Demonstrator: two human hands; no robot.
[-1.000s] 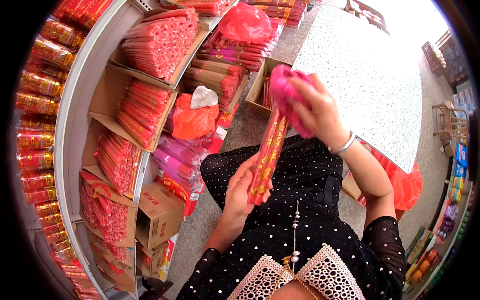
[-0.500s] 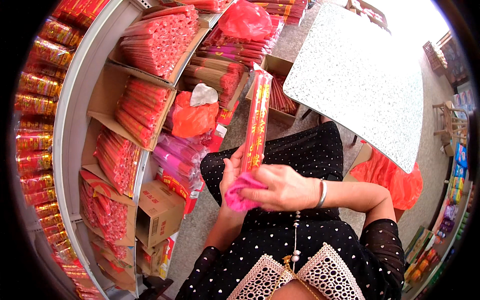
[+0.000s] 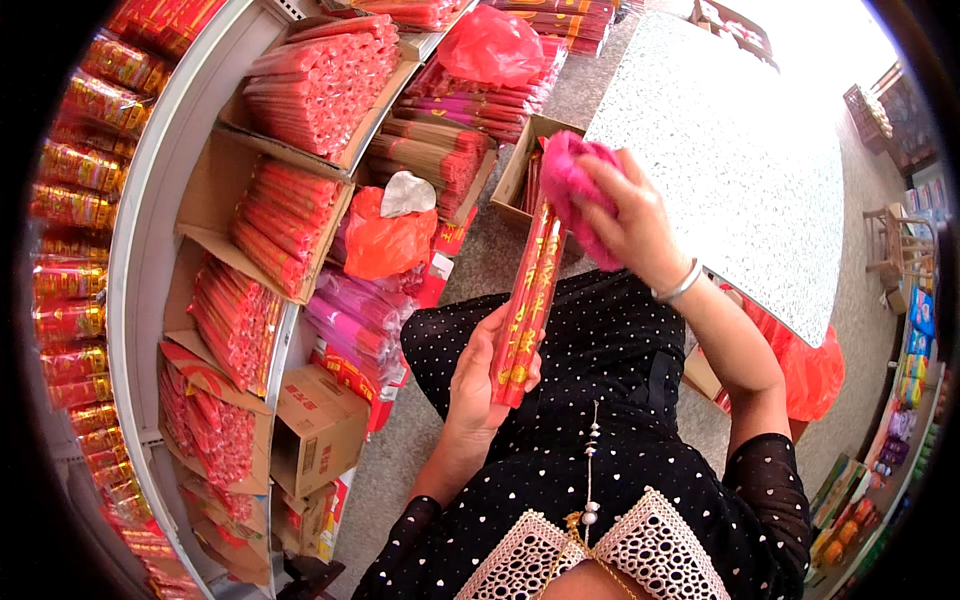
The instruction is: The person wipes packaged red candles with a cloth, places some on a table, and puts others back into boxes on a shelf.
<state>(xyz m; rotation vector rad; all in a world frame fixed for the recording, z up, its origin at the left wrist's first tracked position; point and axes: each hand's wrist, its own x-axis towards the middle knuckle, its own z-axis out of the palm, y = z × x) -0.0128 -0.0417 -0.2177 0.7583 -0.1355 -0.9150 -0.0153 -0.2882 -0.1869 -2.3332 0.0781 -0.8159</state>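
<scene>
My left hand (image 3: 474, 385) is wrapped round the lower part of a pack of red candles (image 3: 532, 300). The pack is two long red sticks side by side with gold lettering, tilted with its far end up and to the right. My right hand (image 3: 640, 228) grips a bright pink cloth (image 3: 568, 180) at the pack's far end. That end is hidden behind the cloth, so I cannot tell how firmly the two touch.
On my left stands a shelf with cardboard boxes (image 3: 205, 205) of red wrapped sticks (image 3: 320, 85). Bundles of incense sticks (image 3: 430, 150) and red plastic bags (image 3: 490, 45) lie beyond it. A speckled white table (image 3: 720, 170) is at the right, with an open carton (image 3: 512, 180) beside it.
My right hand has carried the pink cloth from the pack's near end up to its far end. The pack has tilted further to the right and its near end has come lower.
</scene>
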